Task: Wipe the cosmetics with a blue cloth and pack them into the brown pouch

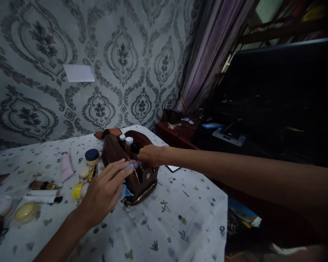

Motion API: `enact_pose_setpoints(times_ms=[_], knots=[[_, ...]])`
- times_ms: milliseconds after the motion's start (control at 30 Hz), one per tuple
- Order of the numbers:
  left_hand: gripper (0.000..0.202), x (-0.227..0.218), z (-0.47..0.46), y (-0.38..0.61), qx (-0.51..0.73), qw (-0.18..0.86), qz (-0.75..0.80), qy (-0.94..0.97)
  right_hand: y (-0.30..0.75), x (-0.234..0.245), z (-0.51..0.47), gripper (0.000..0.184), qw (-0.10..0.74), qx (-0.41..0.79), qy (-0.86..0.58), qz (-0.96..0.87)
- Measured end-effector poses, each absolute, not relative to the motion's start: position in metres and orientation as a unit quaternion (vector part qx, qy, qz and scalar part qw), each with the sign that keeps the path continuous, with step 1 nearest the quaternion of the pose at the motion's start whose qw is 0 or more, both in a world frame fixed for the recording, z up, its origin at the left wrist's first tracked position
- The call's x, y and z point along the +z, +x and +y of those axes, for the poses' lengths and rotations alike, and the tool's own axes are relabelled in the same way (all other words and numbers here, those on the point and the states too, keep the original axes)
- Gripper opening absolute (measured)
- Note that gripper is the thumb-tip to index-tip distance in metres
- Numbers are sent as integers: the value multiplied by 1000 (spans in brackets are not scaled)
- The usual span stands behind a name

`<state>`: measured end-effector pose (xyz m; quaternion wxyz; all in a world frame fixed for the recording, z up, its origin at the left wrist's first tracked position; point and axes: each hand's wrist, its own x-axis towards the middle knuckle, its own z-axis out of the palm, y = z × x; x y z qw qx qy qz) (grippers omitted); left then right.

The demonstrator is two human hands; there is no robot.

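Brown bag (144, 183): leather-like, smooth, low sheen. Zip (146, 193): gold-toned metal, shiny. Blue scrap (126, 192): thin, crumpled, cloth or paper unclear. White bottle cap (129, 139): smooth plastic. Blue jar lid (92, 155): smooth plastic, soft gloss. Pink tube (66, 168): plastic, satin. Tablecloth (186, 225): printed fabric, matt. Curtain (205, 51): soft cloth, dull. Wallpaper (123, 62): patterned, mostly matt.

1 head-worn camera looks forward and down, close over the table (192, 214).
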<state>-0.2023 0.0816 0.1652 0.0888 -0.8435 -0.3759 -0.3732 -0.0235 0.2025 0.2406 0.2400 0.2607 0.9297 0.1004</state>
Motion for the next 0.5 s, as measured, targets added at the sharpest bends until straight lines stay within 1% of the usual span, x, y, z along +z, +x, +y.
enact_pose_setpoints(times_ms=[67,133,200,267,300,500], knots=[[39,165,81,-202,-371,91,-381,-842,-15,246,200,20,258,118,217,934],[40,164,81,-201,-369,96,-388,-839,0,249,194,22,259,150,165,940],[41,163,81,-201,-367,100,-392,-838,18,249,185,19,200,175,127,956],[42,160,83,-201,-370,98,-395,-835,35,245,176,15,142,172,137,965],[42,158,84,-201,-372,96,-397,-834,41,243,173,16,122,170,136,968],[40,150,87,-200,-387,101,-390,-830,56,227,173,16,59,142,115,981]])
